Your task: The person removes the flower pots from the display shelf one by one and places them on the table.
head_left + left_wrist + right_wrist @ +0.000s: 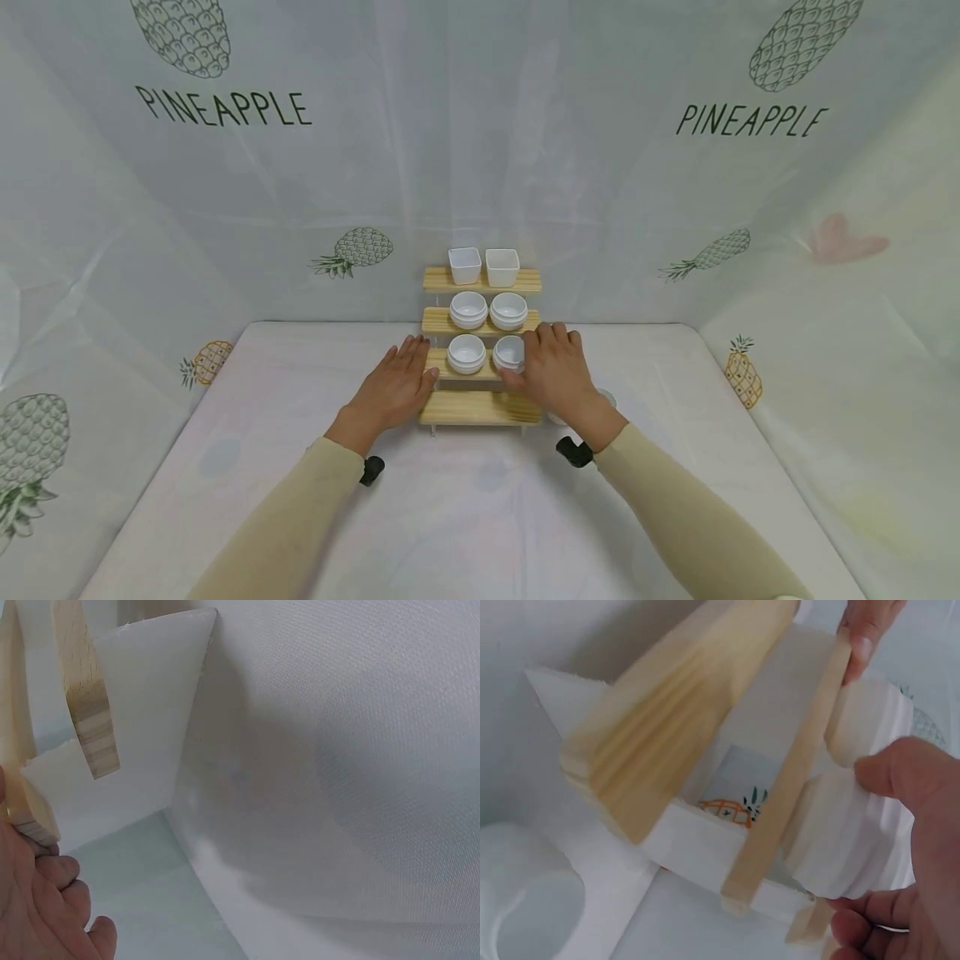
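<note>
A four-tier wooden display stand (pixel 480 407) with white side panels stands at the back of the table. My right hand (pixel 558 367) grips the right-hand round white ramekin (pixel 508 352) on the second tier from the bottom, its thumb on the near side, as the ramekin (pixel 840 832) shows in the right wrist view. Another round ramekin (pixel 466 353) sits left of it. Fingers straight, my left hand (pixel 393 383) rests against the stand's left side, with the thumb at a shelf's front edge. The left wrist view shows that hand (pixel 45 900) touching a shelf end.
Two more round ramekins, one at the left (pixel 468 309) and one at the right (pixel 508 310), occupy the third tier. On top stand two square white cups, left (pixel 464 266) and right (pixel 502 267). A white cup (pixel 525 892) is on the table, right of the stand. A pineapple-print sheet (pixel 480 150) hangs behind.
</note>
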Action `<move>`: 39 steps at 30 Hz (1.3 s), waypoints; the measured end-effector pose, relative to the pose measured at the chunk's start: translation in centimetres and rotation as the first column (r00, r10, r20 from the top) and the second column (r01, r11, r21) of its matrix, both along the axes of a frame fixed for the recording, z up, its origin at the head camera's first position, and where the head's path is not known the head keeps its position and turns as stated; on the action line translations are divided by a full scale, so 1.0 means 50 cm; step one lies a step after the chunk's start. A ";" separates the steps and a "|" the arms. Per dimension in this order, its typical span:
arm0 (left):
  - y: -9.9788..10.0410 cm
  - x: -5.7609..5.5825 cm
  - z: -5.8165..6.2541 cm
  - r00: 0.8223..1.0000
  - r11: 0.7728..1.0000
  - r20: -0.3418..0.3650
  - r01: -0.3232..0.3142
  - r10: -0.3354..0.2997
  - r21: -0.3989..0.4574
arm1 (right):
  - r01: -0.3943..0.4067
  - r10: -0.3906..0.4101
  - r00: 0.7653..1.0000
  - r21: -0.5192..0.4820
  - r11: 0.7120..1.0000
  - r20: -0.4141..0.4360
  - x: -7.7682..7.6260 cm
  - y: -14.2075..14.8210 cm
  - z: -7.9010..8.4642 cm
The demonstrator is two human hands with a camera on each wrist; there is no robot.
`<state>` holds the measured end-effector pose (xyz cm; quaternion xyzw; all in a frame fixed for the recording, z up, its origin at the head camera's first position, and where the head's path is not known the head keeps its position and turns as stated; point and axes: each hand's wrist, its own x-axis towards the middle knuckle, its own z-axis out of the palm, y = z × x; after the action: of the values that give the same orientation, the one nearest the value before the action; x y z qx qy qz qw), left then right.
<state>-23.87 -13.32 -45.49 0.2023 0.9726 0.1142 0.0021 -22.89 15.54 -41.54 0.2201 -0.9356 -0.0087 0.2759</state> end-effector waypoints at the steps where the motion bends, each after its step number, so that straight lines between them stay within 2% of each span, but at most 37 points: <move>1: 0.000 0.000 0.001 1.000 1.000 -0.001 0.001 -0.001 -0.005 | 0.002 -0.002 1.000 0.013 1.000 0.028 0.000 0.003 0.004; 6: 0.001 0.001 0.002 1.000 1.000 -0.005 0.000 0.000 -0.024 | -0.025 0.019 0.996 0.063 0.998 0.093 -0.009 0.023 0.009; 14: 0.003 0.001 0.004 1.000 1.000 0.001 -0.001 0.001 -0.027 | -0.090 0.086 0.994 0.056 0.994 0.061 -0.006 0.061 0.002; 26: 0.000 -0.003 -0.003 1.000 0.999 -0.008 0.000 0.000 -0.034 | -0.071 0.066 0.996 0.090 0.993 0.052 0.019 0.132 0.008; 32: -0.002 -0.004 -0.005 1.000 0.999 -0.004 0.000 0.000 -0.034 | -0.064 0.063 0.998 0.060 0.996 0.019 0.021 0.178 0.002; 39: -0.001 -0.001 -0.002 1.000 0.999 -0.003 0.000 0.000 -0.038 | -0.044 0.042 0.998 0.036 0.998 0.042 0.026 0.232 -0.007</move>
<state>-23.94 -13.36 -45.61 0.2027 0.9746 0.0955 0.0043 -21.60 27.13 -41.89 0.2453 -0.9359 -0.0154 0.2524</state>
